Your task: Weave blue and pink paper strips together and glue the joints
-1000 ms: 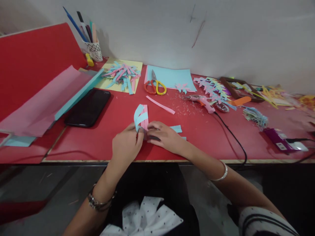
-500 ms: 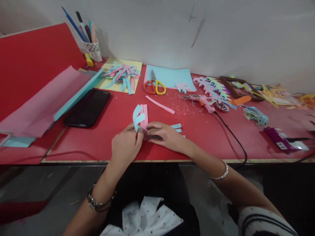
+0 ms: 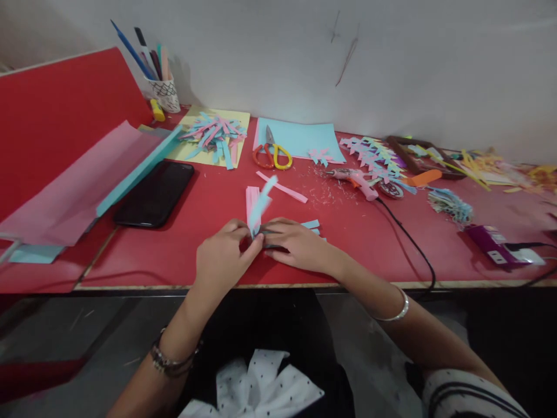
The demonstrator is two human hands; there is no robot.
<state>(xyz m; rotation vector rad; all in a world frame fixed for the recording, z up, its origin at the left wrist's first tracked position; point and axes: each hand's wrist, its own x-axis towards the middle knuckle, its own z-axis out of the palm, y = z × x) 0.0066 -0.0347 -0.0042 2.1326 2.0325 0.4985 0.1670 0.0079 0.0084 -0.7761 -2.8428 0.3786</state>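
Note:
My left hand [image 3: 226, 249] is closed, thumb and fingers pinching the lower end of folded blue and pink paper strips. The blue paper strip [image 3: 261, 202] stands up from the pinch, blurred by motion, and leans right. Behind it stretch pink paper strips [image 3: 251, 200]. My right hand [image 3: 293, 244] meets the left at the folded end, its fingers bent against the paper; the fingertips are partly hidden. Short blue strips [image 3: 311, 224] lie just beyond the right hand. A single pink strip [image 3: 291, 190] rests on the red table behind the hands.
Scissors [image 3: 273, 157] and a pink glue gun [image 3: 354, 179] with a trailing cord lie behind the hands. A black phone [image 3: 154, 194] is at left, beside pink and blue sheets [image 3: 87, 180]. Cut strips [image 3: 215, 133] are heaped at the back. A purple power socket [image 3: 487, 244] sits at right.
The blue strip has swung from leaning left and curled to standing up toward the right. Both hands stay nearly in place, with the left thumb shifted right toward the right fingers.

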